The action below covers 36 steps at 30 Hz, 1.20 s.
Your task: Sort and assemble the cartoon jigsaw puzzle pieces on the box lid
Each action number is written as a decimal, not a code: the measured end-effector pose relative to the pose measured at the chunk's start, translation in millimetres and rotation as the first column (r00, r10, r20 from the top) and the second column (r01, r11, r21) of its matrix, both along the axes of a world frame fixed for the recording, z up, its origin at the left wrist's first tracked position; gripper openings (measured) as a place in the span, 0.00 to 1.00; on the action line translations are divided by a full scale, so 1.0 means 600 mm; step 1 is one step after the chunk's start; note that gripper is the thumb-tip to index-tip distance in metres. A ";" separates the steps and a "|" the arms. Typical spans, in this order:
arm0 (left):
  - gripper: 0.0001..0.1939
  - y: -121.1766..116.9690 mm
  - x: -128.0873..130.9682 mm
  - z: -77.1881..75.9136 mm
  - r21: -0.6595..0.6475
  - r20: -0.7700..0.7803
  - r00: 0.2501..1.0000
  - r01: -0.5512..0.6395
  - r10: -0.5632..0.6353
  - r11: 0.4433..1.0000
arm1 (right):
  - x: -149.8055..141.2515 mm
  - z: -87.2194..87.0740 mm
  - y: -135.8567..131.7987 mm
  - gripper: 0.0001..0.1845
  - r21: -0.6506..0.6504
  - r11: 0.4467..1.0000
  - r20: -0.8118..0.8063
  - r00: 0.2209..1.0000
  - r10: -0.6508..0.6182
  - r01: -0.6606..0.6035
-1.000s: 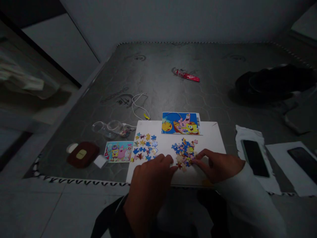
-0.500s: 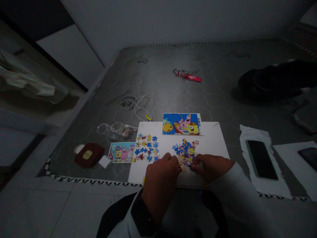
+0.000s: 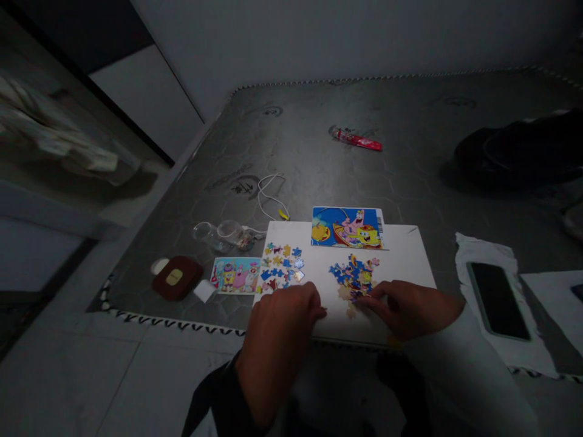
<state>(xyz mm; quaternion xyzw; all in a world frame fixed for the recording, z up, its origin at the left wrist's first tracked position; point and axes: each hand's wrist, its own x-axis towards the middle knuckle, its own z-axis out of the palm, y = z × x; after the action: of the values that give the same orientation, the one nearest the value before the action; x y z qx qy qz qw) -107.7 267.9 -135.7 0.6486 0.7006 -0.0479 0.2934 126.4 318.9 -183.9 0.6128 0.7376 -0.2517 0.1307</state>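
Note:
A white board (image 3: 401,255) lies on a grey mattress and carries two heaps of small puzzle pieces. My right hand (image 3: 407,306) rests on the board, its fingertips touching the right heap (image 3: 354,277), fingers bent in a pinch over the pieces. My left hand (image 3: 282,321) is curled at the board's near edge, just below the left heap (image 3: 280,267); its fingertips pinch together, and I cannot see anything in them. A cartoon picture card (image 3: 347,227) lies at the board's far edge.
A second cartoon card (image 3: 234,275), a dark red case (image 3: 177,277), a clear plastic bag (image 3: 221,235) and a white cable (image 3: 268,197) lie left of the board. A phone (image 3: 497,298) rests on white paper at right. A red packet (image 3: 357,139) and dark clothing (image 3: 519,155) lie farther back.
The view has shifted, so everything sits further right. My left hand has drawn back from the right heap toward the near edge; my right hand stays at the heap.

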 end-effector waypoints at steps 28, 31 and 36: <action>0.13 -0.011 -0.169 -0.012 -0.025 -0.113 0.973 -0.206 0.202 0.978 | -0.246 -0.028 -0.094 0.17 0.374 0.908 -0.107 0.964 0.243 -0.187; 0.12 -0.010 -0.169 -0.008 -0.045 -0.111 0.976 -0.194 0.188 0.980 | -0.242 -0.030 -0.103 0.18 0.363 0.885 -0.063 0.940 0.336 -0.293; 0.13 -0.011 -0.171 -0.007 -0.051 -0.095 0.980 -0.179 0.173 0.983 | -0.247 -0.035 -0.126 0.19 0.379 0.877 0.031 0.951 0.308 -0.296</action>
<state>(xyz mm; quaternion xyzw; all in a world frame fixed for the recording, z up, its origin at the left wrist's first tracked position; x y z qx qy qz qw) -210.0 261.2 -139.9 0.5722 0.7661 -0.0718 0.2838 -21.9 243.4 -204.8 0.5001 0.8605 -0.0905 0.0363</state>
